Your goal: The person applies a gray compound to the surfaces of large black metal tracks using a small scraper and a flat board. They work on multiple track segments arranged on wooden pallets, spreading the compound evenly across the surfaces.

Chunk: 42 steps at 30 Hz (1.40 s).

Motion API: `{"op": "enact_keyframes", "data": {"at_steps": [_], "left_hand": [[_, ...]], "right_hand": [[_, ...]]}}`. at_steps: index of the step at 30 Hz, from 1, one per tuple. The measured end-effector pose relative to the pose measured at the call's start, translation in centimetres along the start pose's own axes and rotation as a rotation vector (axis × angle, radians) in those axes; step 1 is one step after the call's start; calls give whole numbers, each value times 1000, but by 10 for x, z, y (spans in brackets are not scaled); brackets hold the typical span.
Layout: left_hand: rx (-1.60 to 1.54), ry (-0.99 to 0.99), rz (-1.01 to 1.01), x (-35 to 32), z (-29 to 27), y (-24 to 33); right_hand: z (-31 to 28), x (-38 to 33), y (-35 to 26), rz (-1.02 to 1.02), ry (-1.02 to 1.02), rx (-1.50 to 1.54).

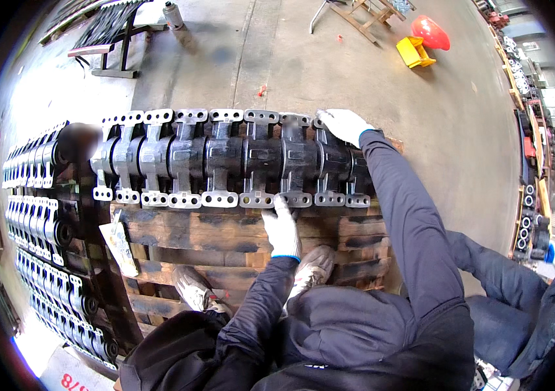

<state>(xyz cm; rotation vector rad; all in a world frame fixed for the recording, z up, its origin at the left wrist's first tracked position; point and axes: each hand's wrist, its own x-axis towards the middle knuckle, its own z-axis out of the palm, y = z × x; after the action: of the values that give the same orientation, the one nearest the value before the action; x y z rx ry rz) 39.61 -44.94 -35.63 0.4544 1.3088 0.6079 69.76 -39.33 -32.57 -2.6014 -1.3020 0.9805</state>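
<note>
Left hand (283,229), in a white glove, lies flat with fingers together, fingertips touching the near flange of a dark cast-metal bracket in the row of brackets (225,159) that spans the wooden pallet (225,238) from left to right. Right hand (344,124), also gloved in white, rests palm down with fingers curled over the far right end of the same row. Further stacks of brackets (36,215) lie at the left, and a red helmet (430,32) and yellow bin (414,52) sit on the concrete floor (369,98) far right.
</note>
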Motion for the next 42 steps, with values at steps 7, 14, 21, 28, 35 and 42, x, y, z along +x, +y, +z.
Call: {"op": "enact_keyframes", "data": {"at_steps": [7, 14, 21, 28, 35, 42], "left_hand": [[-35, -425, -188, -12, 26, -32], [-99, -272, -156, -13, 31, -40], [-186, -295, -254, -20, 39, -20], [-186, -297, -275, -21, 37, -17], [-237, -308, -303, -28, 46, -11], [-12, -534, -413, -33, 70, -52]], "right_hand": [[14, 9, 9, -85, 54, -158], [18, 6, 1, -85, 93, -192], [21, 10, 5, -81, 108, -210], [2, 5, 13, -56, -7, 54], [-9, -16, 48, 92, 53, 140], [9, -4, 72, -34, 89, 102]]}}
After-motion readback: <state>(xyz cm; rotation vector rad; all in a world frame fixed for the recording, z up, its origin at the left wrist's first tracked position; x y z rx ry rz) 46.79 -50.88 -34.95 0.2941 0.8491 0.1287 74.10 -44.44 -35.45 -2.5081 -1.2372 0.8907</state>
